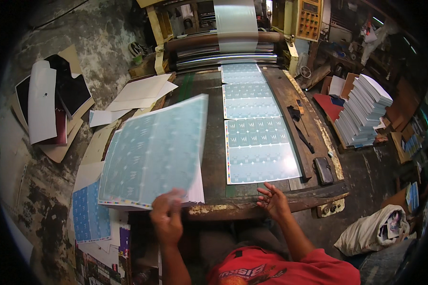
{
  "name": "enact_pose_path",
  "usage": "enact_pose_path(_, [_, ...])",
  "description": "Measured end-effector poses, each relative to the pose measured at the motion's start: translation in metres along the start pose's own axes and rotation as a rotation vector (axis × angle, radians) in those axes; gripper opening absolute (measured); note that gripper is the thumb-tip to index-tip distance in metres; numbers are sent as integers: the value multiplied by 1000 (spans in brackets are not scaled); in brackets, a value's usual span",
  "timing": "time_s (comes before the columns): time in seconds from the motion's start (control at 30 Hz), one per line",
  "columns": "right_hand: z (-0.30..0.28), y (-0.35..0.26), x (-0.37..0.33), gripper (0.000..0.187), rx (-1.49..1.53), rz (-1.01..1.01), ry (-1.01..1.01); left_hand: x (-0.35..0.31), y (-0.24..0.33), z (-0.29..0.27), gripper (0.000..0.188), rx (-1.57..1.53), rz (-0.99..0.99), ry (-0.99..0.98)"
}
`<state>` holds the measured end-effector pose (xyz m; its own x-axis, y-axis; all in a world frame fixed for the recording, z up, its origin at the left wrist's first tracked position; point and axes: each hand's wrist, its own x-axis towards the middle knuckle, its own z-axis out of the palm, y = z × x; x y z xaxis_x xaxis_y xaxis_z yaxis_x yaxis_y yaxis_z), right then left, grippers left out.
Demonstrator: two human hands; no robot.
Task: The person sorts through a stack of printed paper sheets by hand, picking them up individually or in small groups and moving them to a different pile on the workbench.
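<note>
Left hand (167,219): closed in a pinch on the near edge of a large pale teal printed paper sheet (154,153), lifted and tilted, blurred, at 10 o'clock from the hand.
Right hand (272,199): open, fingers spread, empty, hovering over the near lip of the worn dark wooden counter (214,156), at 3 o'clock from the left hand.
Sheet under the lifted one: white paper stack (196,192), touching the counter's near edge.
Row on the counter: three more teal printed sheets (260,149), lying flat in line toward 12 o'clock, up to the roller machine (222,50).
Risk, creasing: likely if the one-point grip lets the wide sheet sag or fold.
Risk, slipping: possible loss of the sheet toward the floor at 8 o'clock, with only fingertips on its edge.
Risk, knocking: free corner could brush the row at 2 o'clock and skew it.
Containers: white cloth sack (372,230) at 4 o'clock on the floor, mouth open, crumpled scraps inside, kind unclear.
Loose store: tall stack of white sheets (364,111) at 2 o'clock, unboxed.
</note>
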<state>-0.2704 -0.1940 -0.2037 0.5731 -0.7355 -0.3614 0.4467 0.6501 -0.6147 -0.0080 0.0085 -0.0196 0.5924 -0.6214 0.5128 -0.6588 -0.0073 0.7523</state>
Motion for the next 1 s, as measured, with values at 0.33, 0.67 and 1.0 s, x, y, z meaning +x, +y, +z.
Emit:
enact_pose_path(0.33, [42,-27,-51,43,-108,110,-193,-23,34,21,40,164,367,-587])
enact_pose_path(0.67, [-60,48,-71,36,-166,284,60,2,-29,-6,51,548,251,-184])
enact_pose_path(1.0, [-47,55,-97,43,-146,321,98,-7,-37,-1,38,508,262,-60])
